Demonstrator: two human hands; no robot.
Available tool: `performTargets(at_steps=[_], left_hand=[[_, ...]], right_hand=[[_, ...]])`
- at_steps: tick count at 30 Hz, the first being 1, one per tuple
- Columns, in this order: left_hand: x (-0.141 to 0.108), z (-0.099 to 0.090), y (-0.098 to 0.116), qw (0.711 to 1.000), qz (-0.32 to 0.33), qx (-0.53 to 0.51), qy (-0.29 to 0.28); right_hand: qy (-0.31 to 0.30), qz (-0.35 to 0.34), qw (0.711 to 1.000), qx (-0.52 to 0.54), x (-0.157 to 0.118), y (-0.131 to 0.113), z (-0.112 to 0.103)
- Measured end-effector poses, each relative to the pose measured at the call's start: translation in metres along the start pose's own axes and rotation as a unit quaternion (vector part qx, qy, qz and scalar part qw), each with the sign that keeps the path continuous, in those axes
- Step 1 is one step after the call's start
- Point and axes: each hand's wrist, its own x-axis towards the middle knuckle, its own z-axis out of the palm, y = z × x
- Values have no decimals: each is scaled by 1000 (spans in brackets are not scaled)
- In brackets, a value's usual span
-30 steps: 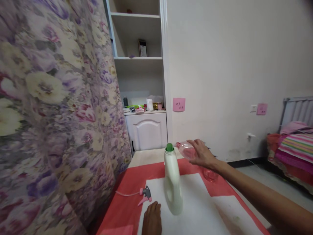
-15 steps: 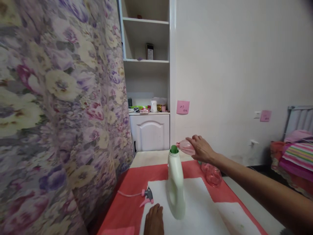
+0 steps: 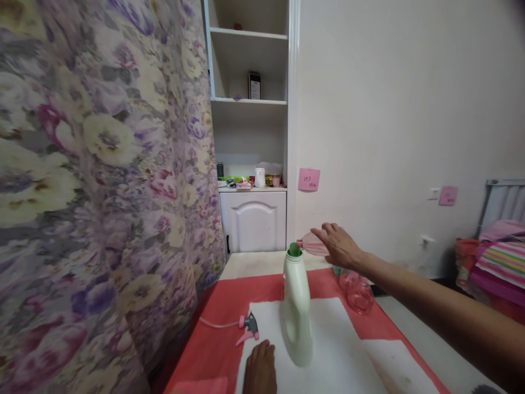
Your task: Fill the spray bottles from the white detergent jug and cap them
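Note:
My right hand (image 3: 338,246) is closed around a clear pink bottle (image 3: 314,245), tipped onto its side with its neck to the left. The bottle's mouth is at the green spout (image 3: 294,249) in the neck of a pale green jug (image 3: 297,317). Upright on a white cloth (image 3: 332,350), the jug has its handle side toward the right. My left hand (image 3: 261,368) rests on the cloth left of the jug, fingers lying close together and holding nothing. Just beyond it lies a pink and grey spray trigger (image 3: 249,326) with its thin tube stretching left.
Red cloth (image 3: 205,355) covers much of the table. Clear pink containers (image 3: 360,294) stand at its right edge, behind my right forearm. A floral curtain (image 3: 106,219) hangs on the left. At the back is a shelf cabinet (image 3: 254,219); bedding (image 3: 500,262) is at far right.
The view has shifted slightly. My right hand still holds the tilted bottle at the spout, and my left hand stays on the cloth.

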Motion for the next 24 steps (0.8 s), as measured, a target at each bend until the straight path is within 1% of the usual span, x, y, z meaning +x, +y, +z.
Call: performTargets(at_steps=[5, 9, 12, 16, 21, 24], left_hand=[[-3, 4, -2, 996, 24, 6, 80], [-3, 2, -3, 992, 44, 14, 118], [-2, 1, -3, 993, 43, 7, 109], [-1, 1, -1, 996, 25, -2, 86], [-3, 3, 0, 996, 29, 3, 84], [-2, 0, 1, 998, 16, -10, 60]], right_hand=[[4, -8, 1000, -17, 1, 1, -2], [10, -15, 999, -30, 1, 1, -3], [13, -21, 999, -39, 2, 1, -3], [16, -27, 998, -49, 3, 1, -4], [20, -34, 998, -57, 3, 1, -8], [23, -37, 997, -60, 4, 1, -10]])
